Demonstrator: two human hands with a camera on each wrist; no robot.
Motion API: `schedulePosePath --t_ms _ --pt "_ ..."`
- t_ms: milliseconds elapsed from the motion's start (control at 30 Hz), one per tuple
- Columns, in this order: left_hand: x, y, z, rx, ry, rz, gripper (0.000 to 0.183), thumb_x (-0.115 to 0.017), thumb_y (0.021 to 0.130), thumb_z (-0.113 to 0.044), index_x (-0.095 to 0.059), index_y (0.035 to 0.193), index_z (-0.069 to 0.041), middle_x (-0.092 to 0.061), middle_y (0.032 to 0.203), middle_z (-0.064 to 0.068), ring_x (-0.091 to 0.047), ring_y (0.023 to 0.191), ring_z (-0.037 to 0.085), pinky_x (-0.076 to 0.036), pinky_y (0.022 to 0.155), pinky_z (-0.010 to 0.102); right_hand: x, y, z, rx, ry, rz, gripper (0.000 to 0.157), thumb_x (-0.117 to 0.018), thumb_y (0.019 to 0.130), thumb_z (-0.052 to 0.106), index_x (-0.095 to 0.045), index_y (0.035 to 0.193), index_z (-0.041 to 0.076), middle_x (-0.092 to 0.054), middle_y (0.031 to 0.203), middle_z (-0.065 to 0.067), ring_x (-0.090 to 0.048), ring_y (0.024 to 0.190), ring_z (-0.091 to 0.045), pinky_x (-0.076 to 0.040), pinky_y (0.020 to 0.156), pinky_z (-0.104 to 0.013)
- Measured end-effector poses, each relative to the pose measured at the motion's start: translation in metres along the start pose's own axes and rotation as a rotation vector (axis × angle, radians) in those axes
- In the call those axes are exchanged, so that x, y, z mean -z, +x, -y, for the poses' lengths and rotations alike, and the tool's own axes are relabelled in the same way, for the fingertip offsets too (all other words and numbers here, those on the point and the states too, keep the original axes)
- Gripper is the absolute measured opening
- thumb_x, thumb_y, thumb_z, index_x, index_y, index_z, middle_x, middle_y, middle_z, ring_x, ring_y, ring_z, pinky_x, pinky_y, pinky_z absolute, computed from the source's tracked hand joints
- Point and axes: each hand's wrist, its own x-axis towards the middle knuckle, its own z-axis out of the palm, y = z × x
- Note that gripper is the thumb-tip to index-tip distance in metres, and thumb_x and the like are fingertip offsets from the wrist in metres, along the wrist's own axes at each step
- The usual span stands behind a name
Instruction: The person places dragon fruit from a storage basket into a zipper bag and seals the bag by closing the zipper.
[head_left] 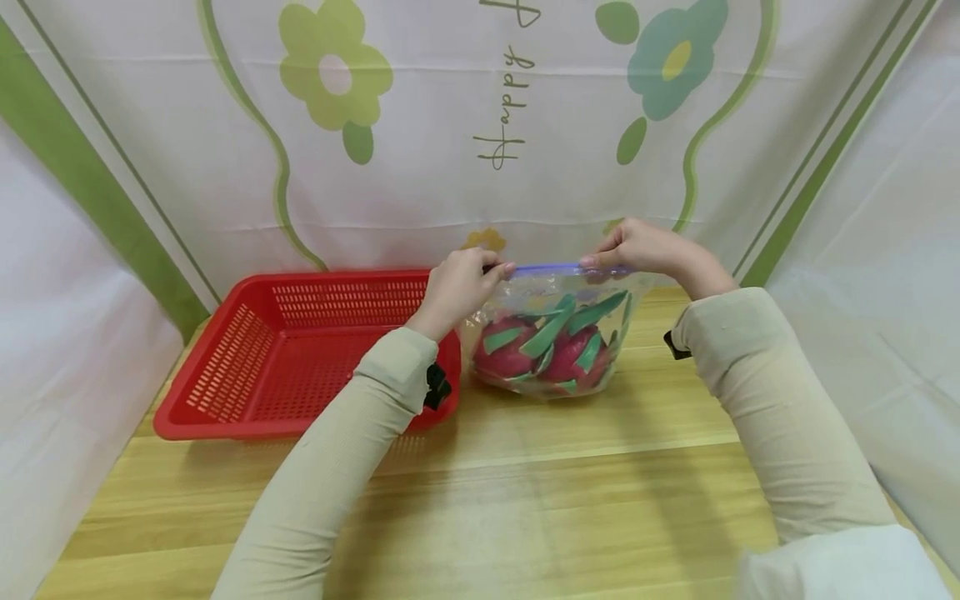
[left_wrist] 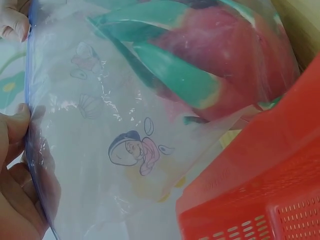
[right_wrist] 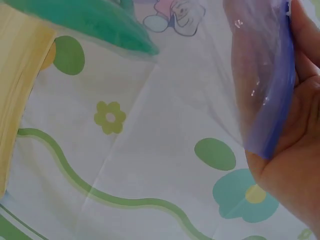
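A clear zip bag [head_left: 525, 293] with a purple zip strip [head_left: 551, 269] stands upright at the centre of the head view. Inside it are two red dragon fruits [head_left: 577, 360] with green scales. My left hand [head_left: 461, 287] pinches the left end of the strip, its thumb along the edge. At the other end, my right hand [head_left: 648, 248] grips the strip between thumb and fingers. Both hands hold the bag's top edge stretched between them. The left wrist view shows a small cartoon print [left_wrist: 132, 150] on the plastic; the right wrist view shows a green scale tip [right_wrist: 125, 35].
Left of the bag is a red plastic basket [head_left: 225, 367] with slotted walls, its right side close against the bag. My left forearm crosses over its front right corner. The wooden table [head_left: 510, 508] ends at a white flowered cloth [head_left: 427, 150] behind, with white cloth at both sides.
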Motion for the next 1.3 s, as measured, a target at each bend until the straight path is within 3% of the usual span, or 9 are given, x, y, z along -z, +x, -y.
schedulePosePath --t_ms 300,533,633,867,1300 --pt "-0.001 0.002 0.002 0.018 -0.043 0.006 0.030 -0.054 0.095 -0.041 -0.073 0.100 -0.019 -0.068 0.087 0.000 -0.053 0.070 0.017 -0.037 0.057 0.027 0.004 -0.003 -0.005 -0.027 -0.017 -0.008 0.034 -0.056 0.097 0.028 -0.073 0.103 0.000 -0.075 0.096 -0.009 -0.071 0.096 -0.025 -0.053 0.091 -0.043" --pt "0.001 0.005 0.010 0.115 -0.366 0.120 0.033 -0.057 0.095 -0.036 -0.073 0.108 -0.010 -0.071 0.109 0.008 -0.062 0.094 0.021 -0.049 0.078 0.033 0.005 -0.006 -0.006 -0.067 0.063 -0.009 0.034 -0.058 0.095 0.031 -0.072 0.106 0.002 -0.076 0.093 -0.003 -0.071 0.089 -0.013 -0.053 0.091 -0.036" --pt "0.001 0.005 0.013 0.136 -0.434 0.151 0.035 -0.056 0.095 -0.036 -0.072 0.109 -0.008 -0.069 0.112 0.011 -0.062 0.098 0.022 -0.050 0.084 0.036 0.005 -0.006 -0.010 -0.043 0.065 -0.003 0.034 -0.056 0.096 0.032 -0.073 0.102 0.003 -0.076 0.094 -0.003 -0.071 0.089 -0.014 -0.053 0.090 -0.036" --pt "0.000 0.004 0.016 0.157 -0.457 0.163 0.037 -0.056 0.095 -0.037 -0.072 0.110 -0.008 -0.069 0.112 0.011 -0.059 0.091 0.020 -0.047 0.075 0.029 0.005 -0.004 -0.021 0.029 0.067 0.040 0.031 -0.056 0.096 0.027 -0.073 0.103 0.002 -0.075 0.095 -0.005 -0.070 0.091 -0.016 -0.054 0.088 -0.033" --pt "0.004 0.002 0.014 0.169 -0.444 0.169 0.036 -0.056 0.095 -0.037 -0.072 0.110 -0.007 -0.069 0.111 0.010 -0.049 0.080 0.016 -0.041 0.068 0.027 0.008 -0.010 -0.021 0.020 0.074 0.012 0.029 -0.058 0.095 0.026 -0.073 0.101 0.002 -0.076 0.095 -0.001 -0.066 0.088 -0.006 -0.051 0.082 -0.024"
